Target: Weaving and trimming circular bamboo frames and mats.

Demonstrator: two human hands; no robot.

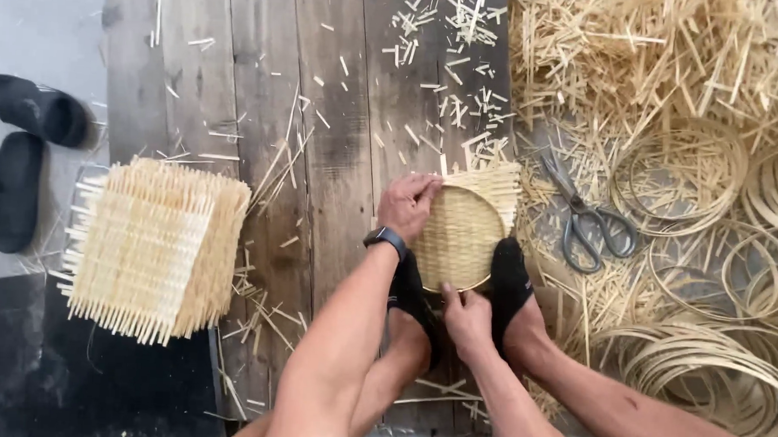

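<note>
Nearest to me, my right hand (466, 316) grips the near rim of the round woven tray (459, 236), fingers curled narrow over the edge; the thumb side is tucked under and I can't see it. The tray lies between my two hands, pinned flat on the plank floor (263, 111) by my two feet in black socks (509, 283), one at each side of its near edge. My left hand (408, 202), with a dark watch (386, 238) on the wrist, sits at the tray's far left rim, fingers bent and pressing on the hoop there; whether it pinches a strip I cannot tell. Beyond that hand, loose strip ends stick out past the tray's far edge in a squared fringe.

Right of my hands lie grey scissors (585, 224), and past them coiled bamboo hoops (684, 168), partly cut off by the frame, on a heap of offcuts (636, 55). Well left of my left hand is a stack of square woven mats (151, 249), and further left black slippers (21, 145).
</note>
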